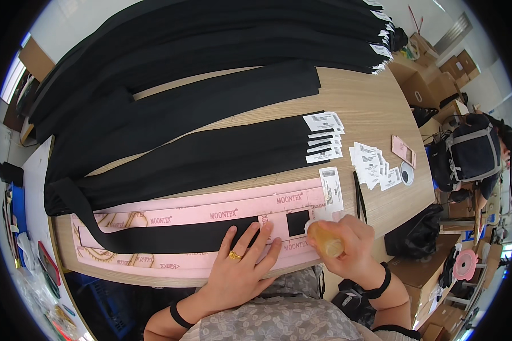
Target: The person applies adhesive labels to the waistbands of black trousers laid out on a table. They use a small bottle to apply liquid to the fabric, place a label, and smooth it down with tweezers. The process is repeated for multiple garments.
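Note:
A black fabric strip [176,236] lies along a pink printed board [153,207] at the table's near edge. My left hand [239,261], a gold ring on one finger, rests with fingers spread on the strip and a pink card piece. To its right, a black patch of the strip [297,223] shows through a rectangular cutout. My right hand [350,241] is wrapped around a translucent yellowish squeeze bottle [327,241], tilted with its tip end near that patch. A white printed label [331,190] lies just beyond the bottle.
Several black strips [210,142] with white labels at their ends [324,136] spread across the wooden table [370,119]. To the right lie loose labels [370,165], dark tweezers [359,196], a small round dish [407,173] and a pink card frame [403,150]. Another person [475,150] is at far right.

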`<state>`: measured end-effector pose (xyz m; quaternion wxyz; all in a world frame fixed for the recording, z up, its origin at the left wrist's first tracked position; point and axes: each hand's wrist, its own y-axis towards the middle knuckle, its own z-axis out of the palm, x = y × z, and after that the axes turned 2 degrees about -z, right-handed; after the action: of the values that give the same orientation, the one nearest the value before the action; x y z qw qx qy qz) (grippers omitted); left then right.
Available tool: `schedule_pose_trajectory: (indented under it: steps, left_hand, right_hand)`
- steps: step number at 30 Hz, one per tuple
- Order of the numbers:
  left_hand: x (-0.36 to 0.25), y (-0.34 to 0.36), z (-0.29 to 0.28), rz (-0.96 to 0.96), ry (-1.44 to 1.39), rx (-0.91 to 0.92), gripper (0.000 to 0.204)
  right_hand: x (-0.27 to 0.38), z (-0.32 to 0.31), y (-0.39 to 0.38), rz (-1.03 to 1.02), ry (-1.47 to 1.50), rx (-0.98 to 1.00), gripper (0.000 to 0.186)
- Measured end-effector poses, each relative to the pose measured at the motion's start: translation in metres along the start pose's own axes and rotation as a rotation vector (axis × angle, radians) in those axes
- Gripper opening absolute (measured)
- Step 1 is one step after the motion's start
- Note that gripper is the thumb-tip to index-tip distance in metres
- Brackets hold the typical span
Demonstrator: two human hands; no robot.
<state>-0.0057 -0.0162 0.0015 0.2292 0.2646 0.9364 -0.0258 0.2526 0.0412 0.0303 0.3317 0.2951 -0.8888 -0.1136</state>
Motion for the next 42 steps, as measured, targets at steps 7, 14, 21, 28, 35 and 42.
schedule_pose_trajectory:
  steps: [7, 14, 21, 28, 35, 42]
  left_hand:
    - [-0.001, 0.001, -0.001, -0.012, -0.009, -0.001, 0.073]
    - [0.0, 0.001, 0.0, -0.002, -0.004, -0.004, 0.074]
    - [0.001, 0.0, 0.001, 0.017, 0.001, -0.004, 0.073]
    - [0.002, 0.001, 0.001, 0.015, -0.006, 0.001, 0.073]
    - [0.002, 0.0, 0.001, 0.013, -0.004, 0.001, 0.074]
    - [0.001, 0.002, 0.001, 0.006, -0.003, -0.008, 0.076]
  right_hand:
    - [0.0, 0.005, -0.013, 0.223, 0.272, -0.1, 0.037]
    - [-0.003, 0.032, 0.0, 0.254, 0.372, -0.175, 0.035]
    - [-0.005, 0.037, 0.003, 0.191, 0.328, -0.163, 0.039]
    - [0.002, 0.025, 0.0, 0.072, 0.197, -0.077, 0.044]
    - [0.0, 0.013, -0.01, 0.108, 0.204, -0.102, 0.037]
    - [-0.013, 0.012, -0.003, 0.149, 0.159, -0.148, 0.035]
